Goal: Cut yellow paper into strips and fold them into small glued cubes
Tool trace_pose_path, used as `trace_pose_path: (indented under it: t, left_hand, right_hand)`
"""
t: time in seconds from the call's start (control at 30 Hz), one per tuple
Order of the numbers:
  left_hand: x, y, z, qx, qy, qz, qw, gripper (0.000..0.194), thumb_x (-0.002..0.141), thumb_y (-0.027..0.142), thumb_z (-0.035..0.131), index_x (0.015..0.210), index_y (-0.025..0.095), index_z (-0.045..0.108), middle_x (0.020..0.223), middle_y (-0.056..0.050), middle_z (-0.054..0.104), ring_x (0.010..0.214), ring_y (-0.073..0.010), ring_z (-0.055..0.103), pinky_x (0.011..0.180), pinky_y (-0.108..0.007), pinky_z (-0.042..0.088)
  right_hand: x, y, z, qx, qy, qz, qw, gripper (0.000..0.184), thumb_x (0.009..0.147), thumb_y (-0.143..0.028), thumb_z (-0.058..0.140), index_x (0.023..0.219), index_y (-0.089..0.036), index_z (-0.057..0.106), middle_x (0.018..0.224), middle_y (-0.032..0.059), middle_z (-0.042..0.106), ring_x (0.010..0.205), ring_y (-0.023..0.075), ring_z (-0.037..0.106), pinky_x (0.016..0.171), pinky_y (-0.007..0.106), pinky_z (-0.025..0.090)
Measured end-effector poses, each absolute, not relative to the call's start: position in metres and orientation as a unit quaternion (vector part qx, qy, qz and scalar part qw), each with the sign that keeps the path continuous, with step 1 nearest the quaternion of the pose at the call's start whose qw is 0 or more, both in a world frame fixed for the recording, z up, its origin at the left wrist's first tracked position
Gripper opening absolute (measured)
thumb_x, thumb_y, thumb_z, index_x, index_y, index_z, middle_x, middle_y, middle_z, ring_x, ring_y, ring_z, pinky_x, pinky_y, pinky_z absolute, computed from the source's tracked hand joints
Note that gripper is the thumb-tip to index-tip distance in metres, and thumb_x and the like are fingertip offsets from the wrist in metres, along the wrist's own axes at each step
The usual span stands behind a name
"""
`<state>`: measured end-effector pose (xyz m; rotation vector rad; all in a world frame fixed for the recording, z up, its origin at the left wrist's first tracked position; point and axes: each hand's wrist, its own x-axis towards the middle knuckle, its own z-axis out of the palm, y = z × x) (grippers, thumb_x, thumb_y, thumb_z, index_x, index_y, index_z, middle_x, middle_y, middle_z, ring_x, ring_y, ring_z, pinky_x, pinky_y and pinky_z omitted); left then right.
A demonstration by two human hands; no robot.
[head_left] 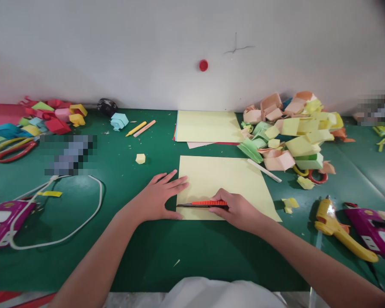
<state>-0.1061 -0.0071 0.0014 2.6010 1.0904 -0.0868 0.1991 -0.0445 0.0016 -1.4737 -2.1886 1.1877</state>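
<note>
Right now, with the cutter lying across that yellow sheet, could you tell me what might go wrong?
The left hand presses the yellow sheet at its left edge, right where the tip of the utility knife points; a slip could nick those fingers. No ruler or cutting mat shows, so the right hand may cut crookedly or score the green table cover.

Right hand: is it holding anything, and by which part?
Yes: the right hand grips a knife by the rear of its orange handle, tip pointing left over the yellow sheet.
</note>
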Motion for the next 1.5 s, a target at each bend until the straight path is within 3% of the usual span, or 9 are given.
trace_pose_path:
  t: [1.03, 1.33, 1.5]
  left_hand:
    - [-0.105, -0.007, 0.002, 0.908, 0.387, -0.039, 0.158, 0.097, 0.082, 0.086, 0.047, 0.16, 0.037, 0.02, 0.168, 0.003, 0.023, 0.157, -0.0324, 0.013, 0.125, -0.049, 0.011]
    - [-0.103, -0.011, 0.004, 0.912, 0.383, -0.019, 0.146, 0.067, 0.091, 0.074, 0.05, 0.152, 0.047, 0.039, 0.168, 0.006, 0.019, 0.156, -0.0353, 0.016, 0.124, -0.053, 0.016]
    - [-0.094, -0.017, 0.0, 0.913, 0.389, -0.011, 0.125, 0.075, 0.092, 0.074, 0.047, 0.157, 0.041, 0.03, 0.168, 0.003, 0.022, 0.156, -0.0336, 0.017, 0.126, -0.053, 0.014]
  right_hand:
    - [0.207, -0.044, -0.001, -0.507, -0.771, 0.371, 0.104, 0.026, 0.095, -0.05, 0.058, 0.103, -0.026, 0.056, 0.097, 0.0037, 0.074, 0.085, 0.0236, 0.068, 0.071, 0.033, 0.048]
    - [0.207, -0.043, -0.002, -0.505, -0.778, 0.359, 0.102, 0.026, 0.096, -0.05, 0.057, 0.104, -0.025, 0.057, 0.097, 0.006, 0.074, 0.084, 0.0249, 0.068, 0.072, 0.034, 0.048]
    - [0.207, -0.044, -0.001, -0.5, -0.784, 0.354, 0.104, 0.025, 0.097, -0.048, 0.057, 0.105, -0.025, 0.057, 0.099, 0.0066, 0.074, 0.088, 0.0253, 0.069, 0.073, 0.033, 0.048]
